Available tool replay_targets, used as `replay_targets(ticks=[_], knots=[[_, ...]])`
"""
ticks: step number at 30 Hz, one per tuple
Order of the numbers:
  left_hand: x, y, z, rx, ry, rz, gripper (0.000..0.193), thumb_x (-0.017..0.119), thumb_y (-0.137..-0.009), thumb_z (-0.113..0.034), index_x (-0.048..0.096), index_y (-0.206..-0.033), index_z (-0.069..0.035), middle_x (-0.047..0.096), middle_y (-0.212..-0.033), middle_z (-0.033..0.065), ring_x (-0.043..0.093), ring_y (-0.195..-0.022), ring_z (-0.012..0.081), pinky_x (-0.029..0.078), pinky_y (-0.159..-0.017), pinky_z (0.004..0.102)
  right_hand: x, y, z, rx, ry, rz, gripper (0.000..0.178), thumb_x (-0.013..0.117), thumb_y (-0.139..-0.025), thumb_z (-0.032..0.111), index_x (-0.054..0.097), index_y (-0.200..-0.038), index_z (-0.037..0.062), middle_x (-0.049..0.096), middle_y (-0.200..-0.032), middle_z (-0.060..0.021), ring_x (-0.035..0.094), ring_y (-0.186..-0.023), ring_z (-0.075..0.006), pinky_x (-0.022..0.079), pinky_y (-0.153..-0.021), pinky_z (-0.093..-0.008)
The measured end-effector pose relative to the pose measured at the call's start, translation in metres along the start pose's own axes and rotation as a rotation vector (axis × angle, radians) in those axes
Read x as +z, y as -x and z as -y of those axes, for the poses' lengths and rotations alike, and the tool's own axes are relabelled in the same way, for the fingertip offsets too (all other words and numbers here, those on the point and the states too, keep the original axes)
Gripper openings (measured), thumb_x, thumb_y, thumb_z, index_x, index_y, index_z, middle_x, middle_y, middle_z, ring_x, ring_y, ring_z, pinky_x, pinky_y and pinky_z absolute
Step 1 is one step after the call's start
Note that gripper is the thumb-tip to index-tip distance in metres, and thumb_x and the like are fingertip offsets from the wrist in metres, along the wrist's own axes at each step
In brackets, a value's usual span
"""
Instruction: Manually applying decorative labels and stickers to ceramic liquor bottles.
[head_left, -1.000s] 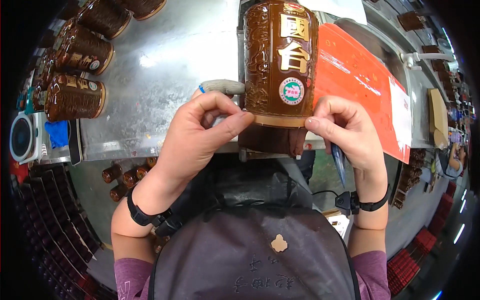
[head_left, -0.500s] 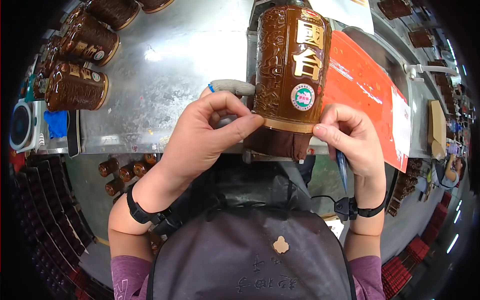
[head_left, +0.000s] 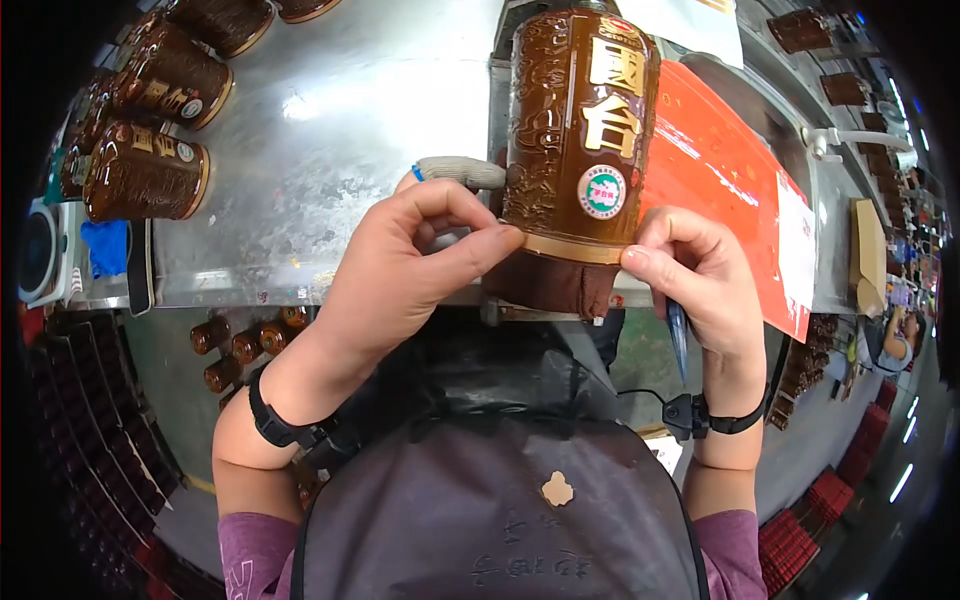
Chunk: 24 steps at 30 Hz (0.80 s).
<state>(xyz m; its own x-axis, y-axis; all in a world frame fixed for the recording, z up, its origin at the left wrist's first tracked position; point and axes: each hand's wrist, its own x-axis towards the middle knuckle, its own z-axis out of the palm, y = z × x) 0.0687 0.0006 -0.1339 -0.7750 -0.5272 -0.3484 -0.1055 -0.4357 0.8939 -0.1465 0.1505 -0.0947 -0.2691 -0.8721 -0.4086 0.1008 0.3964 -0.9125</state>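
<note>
While left hand [head_left: 420,245] and right hand [head_left: 700,280] pinched a gold band [head_left: 572,249], its front appeared already laid along the embossed brown bottle [head_left: 570,130] between their fingertips [head_left: 511,239]; the back was hidden.

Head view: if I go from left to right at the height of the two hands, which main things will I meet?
White device with round dark face, blue cloth, left hand, large brown bottle, right hand, white sheet, tan cardboard piece.
</note>
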Motion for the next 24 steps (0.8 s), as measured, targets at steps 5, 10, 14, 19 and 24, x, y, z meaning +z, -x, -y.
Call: replay_targets(ticks=[5, 10, 14, 19, 24], knots=[[-0.0019, 0.0004, 0.0001, 0.037, 0.013, 0.020, 0.007, 0.072, -0.092, -0.009, 0.067, -0.091, -0.004, 0.064, -0.086, -0.0031, 0.057, -0.079, 0.0020, 0.046, -0.066, 0.0182, 0.0023, -0.0020, 0.0027, -0.012, -0.014, 0.008, 0.016, 0.073, -0.091, 0.011, 0.063, -0.080, 0.0058, 0.063, -0.065, 0.0028, 0.054, -0.057, -0.0012, 0.037, -0.053, -0.0180], [-0.0033, -0.0007, 0.0031, 0.070, 0.029, 0.036, 0.006, 0.071, -0.092, -0.008, 0.067, -0.092, -0.003, 0.065, -0.089, -0.0021, 0.059, -0.084, 0.0043, 0.047, -0.074, 0.0204, 0.0026, -0.0027, 0.0026, -0.011, -0.005, 0.022, 0.016, 0.072, -0.091, 0.011, 0.062, -0.080, 0.0057, 0.066, -0.066, 0.0014, 0.058, -0.059, -0.0017, 0.037, -0.053, -0.0183], [-0.0045, -0.0014, 0.0060, 0.037, 0.069, 0.031, 0.007, 0.071, -0.092, -0.009, 0.067, -0.094, -0.003, 0.065, -0.092, -0.0011, 0.059, -0.087, 0.0053, 0.047, -0.076, 0.0212, 0.0008, -0.0014, 0.0009, -0.015, -0.024, 0.028, 0.015, 0.073, -0.091, 0.010, 0.062, -0.081, 0.0059, 0.064, -0.066, 0.0029, 0.057, -0.059, -0.0012, 0.038, -0.053, -0.0179], [-0.0051, -0.0015, 0.0060, -0.008, 0.078, 0.030, 0.005, 0.068, -0.093, -0.008, 0.064, -0.094, -0.006, 0.062, -0.091, -0.0045, 0.055, -0.085, 0.0036, 0.043, -0.078, 0.0200, 0.0037, 0.0007, 0.0025, 0.007, -0.012, -0.020, 0.016, 0.073, -0.090, 0.010, 0.062, -0.080, 0.0064, 0.064, -0.070, 0.0032, 0.055, -0.059, -0.0012, 0.040, -0.052, -0.0187], [-0.0092, -0.0040, 0.0060, -0.038, 0.146, 0.062, 0.007, 0.070, -0.093, -0.010, 0.065, -0.096, -0.005, 0.065, -0.094, -0.0027, 0.059, -0.089, 0.0049, 0.047, -0.080, 0.0220, 0.0051, 0.0023, 0.0049, 0.040, 0.071, -0.085, 0.018, 0.075, -0.088, 0.011, 0.061, -0.078, 0.0065, 0.055, -0.067, 0.0062, 0.049, -0.057, -0.0011, 0.039, -0.049, -0.0197]])
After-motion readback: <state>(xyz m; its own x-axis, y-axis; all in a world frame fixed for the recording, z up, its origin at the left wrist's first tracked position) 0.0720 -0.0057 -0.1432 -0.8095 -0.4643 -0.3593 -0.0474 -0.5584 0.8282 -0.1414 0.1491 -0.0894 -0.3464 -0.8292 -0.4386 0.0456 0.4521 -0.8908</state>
